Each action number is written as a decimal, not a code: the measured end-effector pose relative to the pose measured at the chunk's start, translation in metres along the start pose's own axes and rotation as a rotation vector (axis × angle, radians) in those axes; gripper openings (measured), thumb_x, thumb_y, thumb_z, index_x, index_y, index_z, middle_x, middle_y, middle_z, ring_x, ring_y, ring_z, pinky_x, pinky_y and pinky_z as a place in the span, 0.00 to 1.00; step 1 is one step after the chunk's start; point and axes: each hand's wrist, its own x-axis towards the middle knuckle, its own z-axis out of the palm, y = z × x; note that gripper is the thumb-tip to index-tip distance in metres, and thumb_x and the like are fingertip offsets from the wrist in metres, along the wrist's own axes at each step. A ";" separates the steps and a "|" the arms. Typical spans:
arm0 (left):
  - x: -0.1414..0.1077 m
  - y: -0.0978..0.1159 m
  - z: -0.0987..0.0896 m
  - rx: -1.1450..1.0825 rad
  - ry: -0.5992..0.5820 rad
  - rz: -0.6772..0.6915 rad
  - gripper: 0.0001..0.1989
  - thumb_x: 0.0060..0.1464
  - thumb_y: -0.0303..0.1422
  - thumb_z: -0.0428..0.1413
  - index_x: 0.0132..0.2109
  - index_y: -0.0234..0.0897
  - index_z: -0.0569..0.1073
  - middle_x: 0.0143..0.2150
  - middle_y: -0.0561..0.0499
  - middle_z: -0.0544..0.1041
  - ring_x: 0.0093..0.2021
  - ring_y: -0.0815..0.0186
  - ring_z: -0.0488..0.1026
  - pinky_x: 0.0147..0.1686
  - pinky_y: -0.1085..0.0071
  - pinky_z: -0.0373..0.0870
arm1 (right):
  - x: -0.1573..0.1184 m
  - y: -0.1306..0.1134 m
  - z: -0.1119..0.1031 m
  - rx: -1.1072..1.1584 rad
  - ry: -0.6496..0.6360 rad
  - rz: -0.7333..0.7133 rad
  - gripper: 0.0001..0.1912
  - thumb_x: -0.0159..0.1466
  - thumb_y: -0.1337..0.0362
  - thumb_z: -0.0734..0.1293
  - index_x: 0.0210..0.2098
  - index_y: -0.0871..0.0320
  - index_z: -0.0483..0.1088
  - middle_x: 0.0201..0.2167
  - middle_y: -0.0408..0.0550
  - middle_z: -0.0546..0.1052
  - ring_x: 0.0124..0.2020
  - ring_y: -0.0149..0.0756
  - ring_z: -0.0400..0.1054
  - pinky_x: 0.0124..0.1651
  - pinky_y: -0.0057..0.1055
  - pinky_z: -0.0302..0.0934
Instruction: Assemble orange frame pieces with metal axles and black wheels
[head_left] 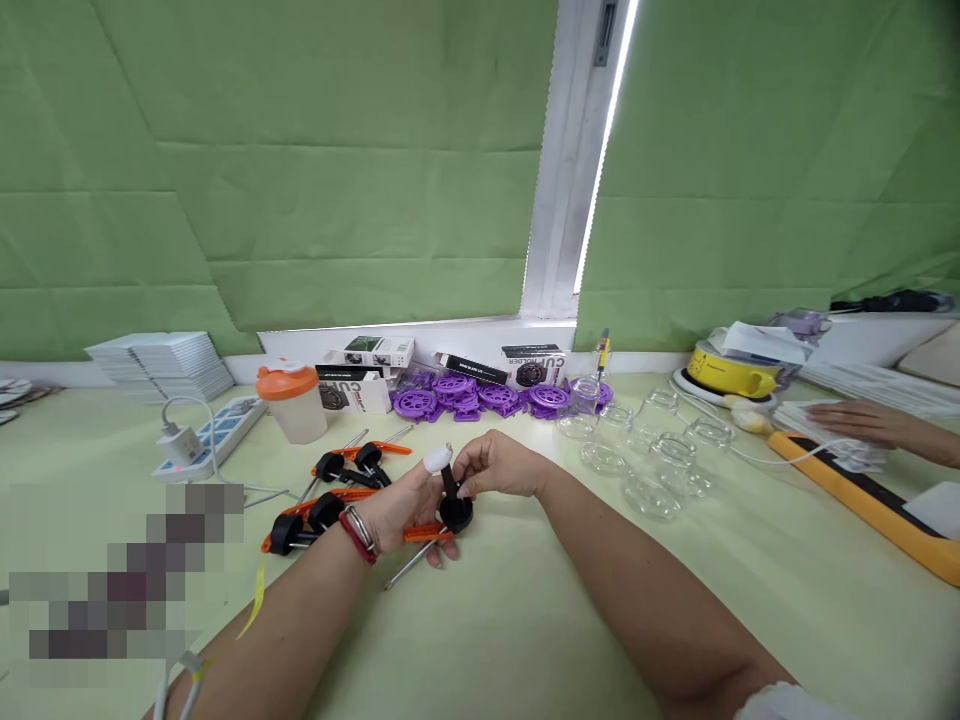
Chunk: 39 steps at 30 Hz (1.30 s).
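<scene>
Close to the table's middle, my left hand (409, 512) is closed around a black-and-orange part with a round black head (456, 513), an upright black stem and an orange strip. A white covering (437, 459) sits on its thumb. A thin metal rod (409, 568) points down and left from this part. My right hand (501, 465) pinches at the black head from the right side; whatever lies between its fingertips is too small to make out. Just left lie several similar black-and-orange parts (328, 510) with metal rods.
Behind my hands are purple plastic pieces (456, 388) and cup holder boxes (351, 393). An orange-lidded shaker cup (291, 405) and a power strip (225, 432) stand left. Clear glass-like vessels (667, 460) stand right, beyond them a yellow pot (727, 375) and another person's hand (862, 420).
</scene>
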 end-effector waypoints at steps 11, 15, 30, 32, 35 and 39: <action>0.001 0.002 0.004 -0.137 0.021 0.025 0.42 0.40 0.68 0.35 0.46 0.36 0.64 0.37 0.45 0.72 0.28 0.55 0.74 0.23 0.63 0.68 | -0.002 -0.010 -0.002 -0.010 0.058 -0.040 0.17 0.44 0.61 0.75 0.31 0.64 0.72 0.21 0.42 0.73 0.23 0.28 0.66 0.31 0.28 0.62; 0.002 0.005 0.012 -0.052 0.309 0.308 0.28 0.54 0.54 0.41 0.52 0.37 0.62 0.45 0.43 0.70 0.34 0.61 0.73 0.28 0.66 0.68 | -0.003 -0.025 0.001 -0.040 0.282 -0.081 0.18 0.51 0.53 0.71 0.31 0.62 0.71 0.22 0.42 0.72 0.20 0.24 0.62 0.24 0.23 0.58; 0.019 -0.017 -0.023 0.727 0.943 0.670 0.27 0.58 0.34 0.44 0.63 0.37 0.50 0.61 0.41 0.59 0.61 0.59 0.57 0.59 0.59 0.53 | 0.008 -0.005 0.013 -1.222 0.470 0.074 0.06 0.62 0.66 0.61 0.36 0.56 0.70 0.35 0.49 0.75 0.37 0.38 0.68 0.35 0.30 0.53; 0.024 -0.022 -0.032 0.829 0.977 0.587 0.27 0.56 0.32 0.44 0.62 0.33 0.53 0.62 0.39 0.59 0.62 0.58 0.55 0.60 0.58 0.52 | 0.013 0.010 0.007 -1.324 0.465 0.136 0.07 0.64 0.65 0.60 0.38 0.56 0.69 0.37 0.50 0.75 0.37 0.38 0.68 0.36 0.30 0.52; 0.030 -0.027 -0.036 1.007 0.925 0.498 0.28 0.54 0.31 0.45 0.62 0.32 0.54 0.64 0.39 0.56 0.64 0.57 0.51 0.62 0.56 0.49 | 0.016 0.027 0.001 -1.339 0.475 0.180 0.08 0.64 0.64 0.59 0.40 0.56 0.69 0.38 0.50 0.75 0.38 0.39 0.69 0.37 0.30 0.52; 0.031 -0.029 -0.028 1.207 0.777 0.375 0.31 0.52 0.30 0.46 0.64 0.35 0.53 0.66 0.41 0.52 0.67 0.57 0.45 0.63 0.53 0.42 | 0.017 0.035 -0.001 -1.319 0.475 0.187 0.08 0.64 0.63 0.60 0.40 0.56 0.69 0.38 0.48 0.75 0.39 0.38 0.69 0.38 0.30 0.53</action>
